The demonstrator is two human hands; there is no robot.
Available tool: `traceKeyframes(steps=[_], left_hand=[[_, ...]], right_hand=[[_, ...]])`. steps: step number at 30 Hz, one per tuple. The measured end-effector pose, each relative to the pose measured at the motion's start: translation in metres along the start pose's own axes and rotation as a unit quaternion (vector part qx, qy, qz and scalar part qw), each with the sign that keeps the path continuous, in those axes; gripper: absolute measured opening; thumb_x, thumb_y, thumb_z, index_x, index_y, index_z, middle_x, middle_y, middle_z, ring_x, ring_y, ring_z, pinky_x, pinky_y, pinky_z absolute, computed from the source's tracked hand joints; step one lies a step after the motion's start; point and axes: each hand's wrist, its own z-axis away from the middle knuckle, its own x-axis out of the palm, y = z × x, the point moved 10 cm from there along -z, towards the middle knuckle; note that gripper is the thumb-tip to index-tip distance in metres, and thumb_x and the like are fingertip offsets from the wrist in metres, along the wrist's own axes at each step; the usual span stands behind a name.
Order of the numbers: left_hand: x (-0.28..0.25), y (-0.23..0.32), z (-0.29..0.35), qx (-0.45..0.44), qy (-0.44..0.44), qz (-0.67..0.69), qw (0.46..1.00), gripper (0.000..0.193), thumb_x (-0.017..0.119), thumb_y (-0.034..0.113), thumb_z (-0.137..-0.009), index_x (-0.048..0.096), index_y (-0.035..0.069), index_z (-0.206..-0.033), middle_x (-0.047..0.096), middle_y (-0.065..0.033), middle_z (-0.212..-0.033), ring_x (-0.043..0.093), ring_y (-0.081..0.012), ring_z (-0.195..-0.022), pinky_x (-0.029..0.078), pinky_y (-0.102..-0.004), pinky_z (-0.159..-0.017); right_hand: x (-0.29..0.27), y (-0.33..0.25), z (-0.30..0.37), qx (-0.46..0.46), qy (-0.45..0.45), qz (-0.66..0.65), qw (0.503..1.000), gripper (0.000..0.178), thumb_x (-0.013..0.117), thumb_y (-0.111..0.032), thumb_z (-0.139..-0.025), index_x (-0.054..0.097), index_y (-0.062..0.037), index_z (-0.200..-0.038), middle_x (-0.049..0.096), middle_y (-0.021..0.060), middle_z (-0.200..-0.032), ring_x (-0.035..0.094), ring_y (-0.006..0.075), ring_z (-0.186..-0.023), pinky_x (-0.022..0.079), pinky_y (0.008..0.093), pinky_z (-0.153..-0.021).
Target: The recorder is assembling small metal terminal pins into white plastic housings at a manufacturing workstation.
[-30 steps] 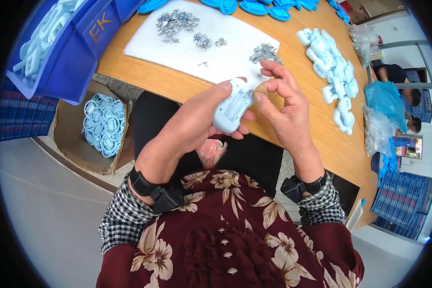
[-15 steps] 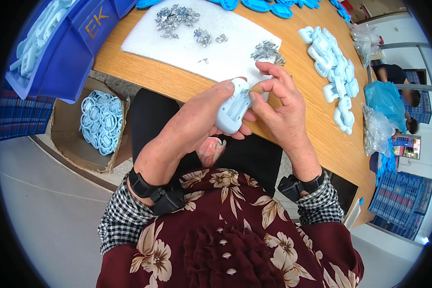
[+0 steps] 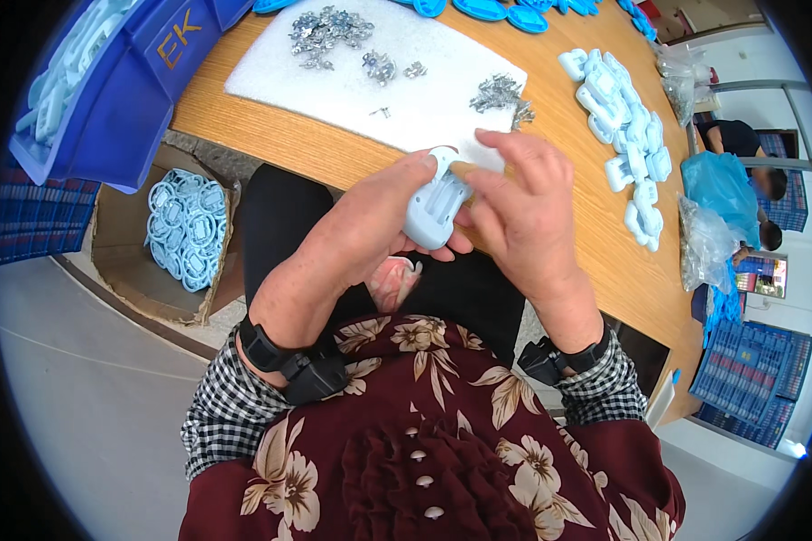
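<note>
My left hand [image 3: 370, 209] is wrapped round a light blue plastic housing [image 3: 426, 225], rounded at its ends, with a long recess facing up. The housing is held over my lap, just off the table's near edge. My right hand [image 3: 537, 221] is bent over it, a fingertip pressed into the upper end of the recess. Whatever lies under that fingertip is hidden. Beyond my hands, a white foam sheet [image 3: 289, 86] carries small metal pieces: a large pile [image 3: 331, 32], smaller heaps [image 3: 379, 67], and thin metal parts [image 3: 498, 93] near its right corner.
Several light blue housings [image 3: 636, 135] lie on the wooden table [image 3: 559, 108] at right. Bright blue pieces [image 3: 528, 18] line the far side. A blue bin [image 3: 117, 99] of pale parts stands left, above a cardboard box [image 3: 122, 243] of light blue rings. People sit at far right.
My right hand has moved in from a raised pinch beside the housing, and its fingertip now presses into the recess's upper end. My left hand keeps its hold almost unmoved.
</note>
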Motion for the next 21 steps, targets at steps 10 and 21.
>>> traceKeyframes(steps=[10,21], left_hand=[[0.012,0.013,0.011,0.019,-0.054,0.011,0.998,0.051,0.036,0.031,-0.108,0.038,0.0,-0.149,0.068,-0.0191,-0.107,0.07,-0.0227,-0.084,0.057,-0.032,-0.077],[0.006,0.042,0.017,0.164,0.059,-0.451,0.875,0.04,0.045,0.012,-0.103,0.05,0.001,-0.142,0.065,-0.0021,-0.098,0.057,-0.0086,-0.074,0.049,-0.0231,-0.069]], right_hand=[[0.05,0.053,0.032,0.353,-0.106,-0.501,0.783,0.023,0.062,-0.019,-0.1,0.062,-0.0001,-0.114,0.067,0.0039,-0.1,0.062,0.0087,-0.083,0.048,0.021,-0.073],[0.047,0.034,0.031,0.357,-0.123,-0.51,0.773,0.027,0.063,-0.019,-0.099,0.058,0.0037,-0.113,0.067,0.0056,-0.09,0.062,0.0098,-0.075,0.05,0.025,-0.068]])
